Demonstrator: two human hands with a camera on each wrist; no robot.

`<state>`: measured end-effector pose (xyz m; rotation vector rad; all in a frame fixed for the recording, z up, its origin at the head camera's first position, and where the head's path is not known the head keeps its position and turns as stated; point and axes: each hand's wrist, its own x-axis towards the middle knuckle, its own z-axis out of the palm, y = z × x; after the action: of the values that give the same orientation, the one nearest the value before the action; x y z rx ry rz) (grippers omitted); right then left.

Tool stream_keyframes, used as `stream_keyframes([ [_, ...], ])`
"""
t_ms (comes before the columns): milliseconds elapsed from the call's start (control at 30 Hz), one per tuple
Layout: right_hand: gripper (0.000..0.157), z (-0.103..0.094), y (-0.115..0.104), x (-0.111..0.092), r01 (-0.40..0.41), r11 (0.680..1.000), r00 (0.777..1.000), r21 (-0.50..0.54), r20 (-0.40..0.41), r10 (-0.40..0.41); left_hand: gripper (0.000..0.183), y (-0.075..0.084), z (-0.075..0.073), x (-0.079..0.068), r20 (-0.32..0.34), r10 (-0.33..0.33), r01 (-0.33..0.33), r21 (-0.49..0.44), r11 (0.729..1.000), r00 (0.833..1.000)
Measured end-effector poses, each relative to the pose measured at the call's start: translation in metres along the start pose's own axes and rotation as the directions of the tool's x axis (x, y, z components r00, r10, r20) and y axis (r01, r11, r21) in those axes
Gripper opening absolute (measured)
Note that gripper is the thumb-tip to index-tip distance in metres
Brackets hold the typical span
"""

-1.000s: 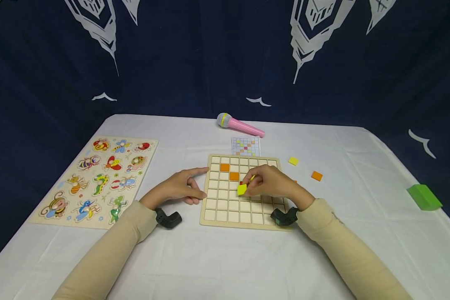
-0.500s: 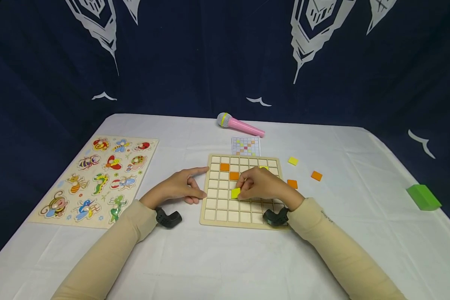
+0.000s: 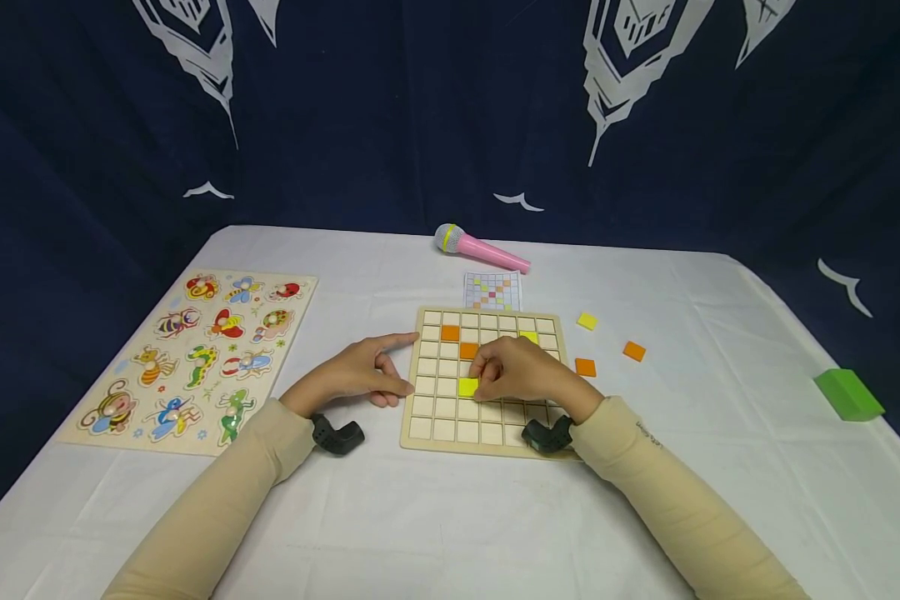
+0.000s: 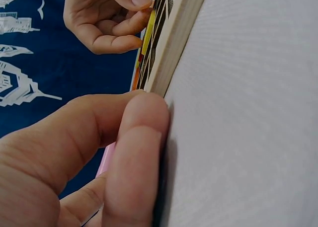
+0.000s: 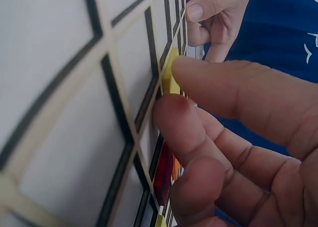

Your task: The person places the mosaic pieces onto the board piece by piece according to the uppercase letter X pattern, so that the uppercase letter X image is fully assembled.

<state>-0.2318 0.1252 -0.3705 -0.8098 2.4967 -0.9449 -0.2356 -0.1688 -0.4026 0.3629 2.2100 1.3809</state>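
Observation:
My right hand [image 3: 521, 368] pinches a small yellow square tile [image 3: 467, 387] over the left-centre of a wooden grid board [image 3: 443, 432]. In the right wrist view, thumb and index finger meet at the yellow tile [image 5: 172, 73], which sits at a grid cell; a dark red tile [image 5: 164, 172] shows just below. Along the board's left edge rests my left hand [image 3: 360, 371], index finger and thumb extended against the rim, other fingers bent. Two orange tiles [image 3: 450, 332] stand diagonally in upper cells. Behind the right hand, another yellow tile [image 3: 528, 337] is partly hidden.
Right of the board lie a loose yellow tile [image 3: 587, 321] and two loose orange tiles [image 3: 633, 351]. Behind it are a printed pattern card [image 3: 492, 291] and a pink microphone [image 3: 487, 250]. An insect puzzle board [image 3: 195, 358] is at left, a green block [image 3: 848, 394] at far right.
The right hand has moved left with the yellow tile, which now lies flat at a cell. A yellow tile and an orange tile behind that hand have become visible. The left hand stays put.

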Motion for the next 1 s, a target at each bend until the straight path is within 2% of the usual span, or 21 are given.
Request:
stream_keyframes([
  [233, 0.017, -0.007, 0.004, -0.006, 0.032, 0.999, 0.999, 0.035, 0.021, -0.033, 0.092, 0.001, 0.0, 0.0, 0.003, 0.002, -0.002, 0.006, 1.0, 1.0],
  [400, 0.02, -0.016, 0.016, -0.013, 0.072, 0.985, 0.996, 0.159, 0.038, -0.079, 0.092, 0.002, 0.0, 0.0, 0.009, 0.005, -0.005, 0.004, 1.0, 1.0],
  [600, 0.023, -0.026, 0.033, -0.025, 0.084, 0.956, 0.994, 0.282, 0.043, -0.1, 0.093, 0.003, 0.001, -0.002, 0.015, 0.008, -0.007, -0.004, 1.0, 1.0],
  [733, 0.023, -0.035, 0.042, -0.035, 0.078, 0.945, 0.997, 0.316, 0.003, -0.083, 0.093, 0.003, 0.001, -0.002, 0.014, 0.001, -0.001, -0.008, 1.0, 1.0],
  [867, 0.022, -0.045, 0.05, -0.046, 0.042, 0.95, 0.997, 0.311, -0.079, -0.018, 0.092, 0.002, 0.001, -0.002, 0.006, -0.004, 0.004, -0.001, 1.0, 1.0],
  [1000, 0.024, -0.054, 0.058, -0.057, 0.004, 0.94, 0.987, 0.34, -0.155, 0.052, 0.092, 0.002, 0.0, -0.001, 0.005, -0.002, 0.002, 0.01, 1.0, 1.0],
])
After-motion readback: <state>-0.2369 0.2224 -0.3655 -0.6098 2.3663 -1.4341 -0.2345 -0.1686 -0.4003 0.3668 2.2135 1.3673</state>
